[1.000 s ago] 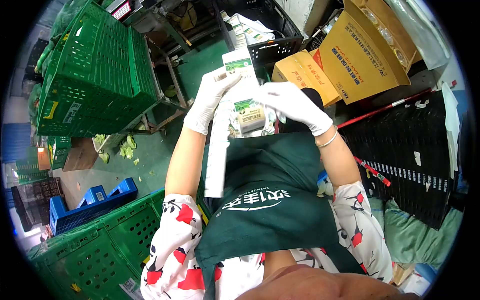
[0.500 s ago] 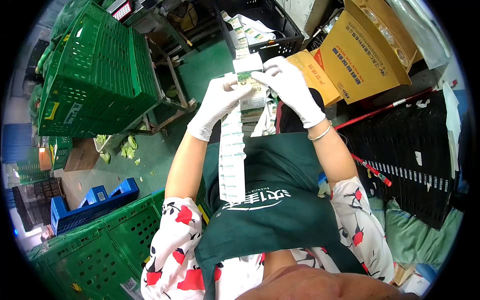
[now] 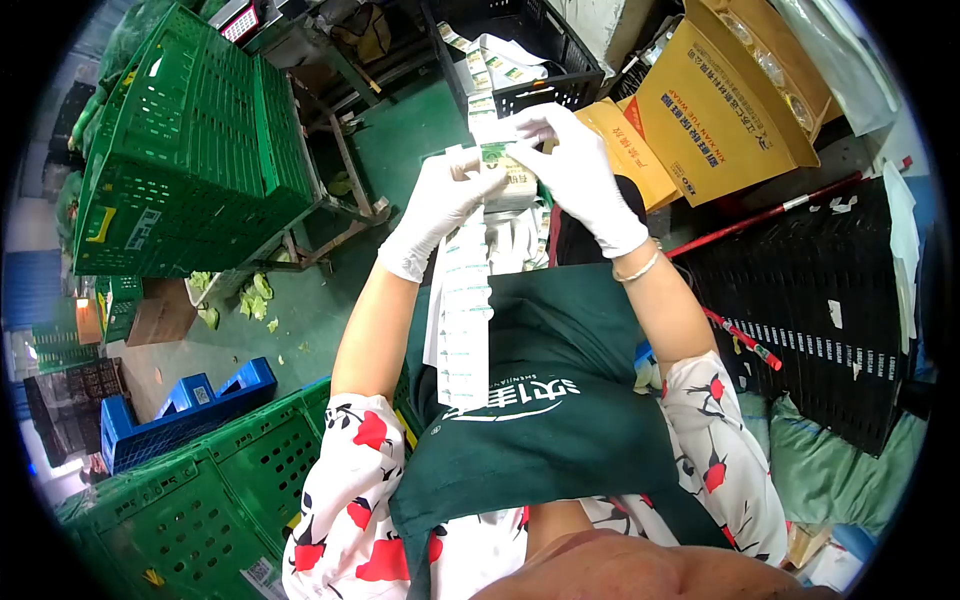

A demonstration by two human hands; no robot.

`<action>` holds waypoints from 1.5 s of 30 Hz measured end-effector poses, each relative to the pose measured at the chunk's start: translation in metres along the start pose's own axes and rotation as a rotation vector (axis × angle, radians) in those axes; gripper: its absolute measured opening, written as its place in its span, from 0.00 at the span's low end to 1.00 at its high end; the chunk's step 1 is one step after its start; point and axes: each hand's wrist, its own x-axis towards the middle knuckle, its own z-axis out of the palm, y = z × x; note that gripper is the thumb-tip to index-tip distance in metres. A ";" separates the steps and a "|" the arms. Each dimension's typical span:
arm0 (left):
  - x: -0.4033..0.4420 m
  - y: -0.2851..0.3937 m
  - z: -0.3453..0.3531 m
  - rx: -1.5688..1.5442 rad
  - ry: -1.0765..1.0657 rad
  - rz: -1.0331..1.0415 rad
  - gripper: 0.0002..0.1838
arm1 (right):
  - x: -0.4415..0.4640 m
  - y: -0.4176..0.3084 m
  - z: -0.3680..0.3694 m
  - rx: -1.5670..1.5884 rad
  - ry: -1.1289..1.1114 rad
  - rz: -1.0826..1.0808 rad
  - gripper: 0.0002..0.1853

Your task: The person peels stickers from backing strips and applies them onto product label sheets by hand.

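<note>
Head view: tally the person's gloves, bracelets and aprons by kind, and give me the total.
White gloves: 2, on the left hand and right hand
Bracelet: 1
Green apron: 1
Total: 4

Thin white gloves (image 3: 592, 188) cover the left fingers (image 3: 480, 187) and right fingers (image 3: 556, 118), with wrinkled cuffs behind them at the wrists. Just past the right glove's cuff sits a narrow, pale bangle (image 3: 637, 271). Farther back from the fingers are white sleeves (image 3: 350, 470) printed with red flowers and dark stems. Between the sleeves, a dark green apron (image 3: 560, 465) bears white lettering (image 3: 535, 391) and a curved line.
</note>
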 end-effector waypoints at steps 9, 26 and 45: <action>-0.002 0.015 -0.014 -0.073 0.114 -0.017 0.13 | -0.013 0.000 -0.011 0.133 -0.369 0.191 0.10; 0.000 -0.004 -0.011 0.080 -0.015 -0.001 0.15 | 0.004 0.000 0.010 -0.286 0.090 -0.143 0.21; 0.012 0.008 -0.004 0.438 0.671 0.480 0.12 | -0.052 -0.017 0.028 -0.074 -0.204 0.098 0.20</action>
